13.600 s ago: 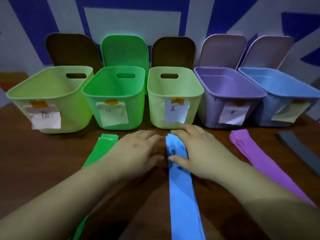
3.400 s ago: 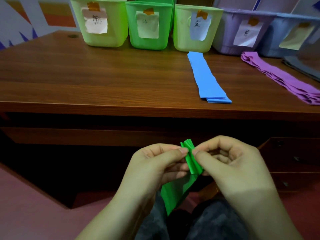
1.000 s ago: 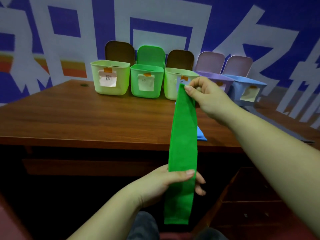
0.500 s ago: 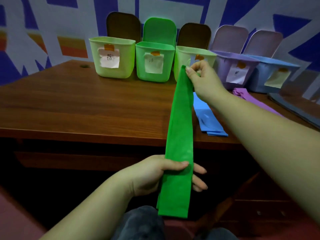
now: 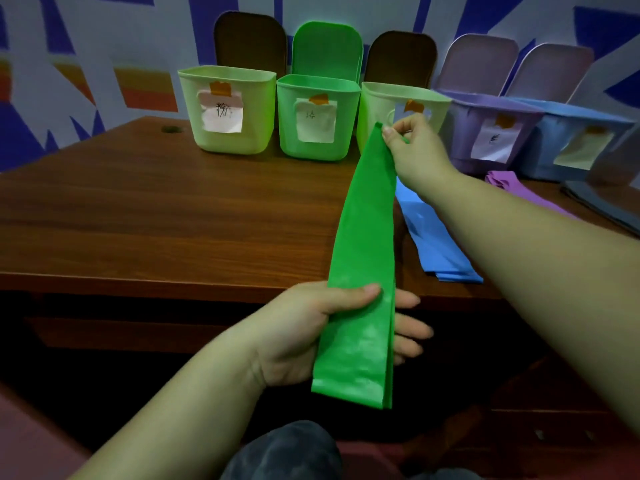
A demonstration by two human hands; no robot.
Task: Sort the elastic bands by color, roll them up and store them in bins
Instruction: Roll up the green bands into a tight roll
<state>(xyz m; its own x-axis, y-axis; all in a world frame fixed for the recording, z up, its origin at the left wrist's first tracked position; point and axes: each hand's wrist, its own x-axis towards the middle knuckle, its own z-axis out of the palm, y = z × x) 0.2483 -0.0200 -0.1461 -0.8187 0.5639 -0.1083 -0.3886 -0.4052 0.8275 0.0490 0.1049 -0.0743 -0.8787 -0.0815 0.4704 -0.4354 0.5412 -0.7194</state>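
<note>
A folded green elastic band stretches from the table's front edge up toward the bins. My right hand pinches its far top end in front of the third bin. My left hand grips its lower part, thumb on top and fingers behind, just off the table edge. A blue band lies flat on the table to the right, partly hidden by my right arm. A purple band and a dark grey band lie further right.
Several open bins with paper labels stand along the back of the wooden table: pale green, green, pale green, purple, blue. Their lids lean against the wall. My knee is below.
The green band, bunched between both hands below the table earlier, is now drawn out long. In the last second my right hand lowered slightly toward the table; the left keeps its grip.
</note>
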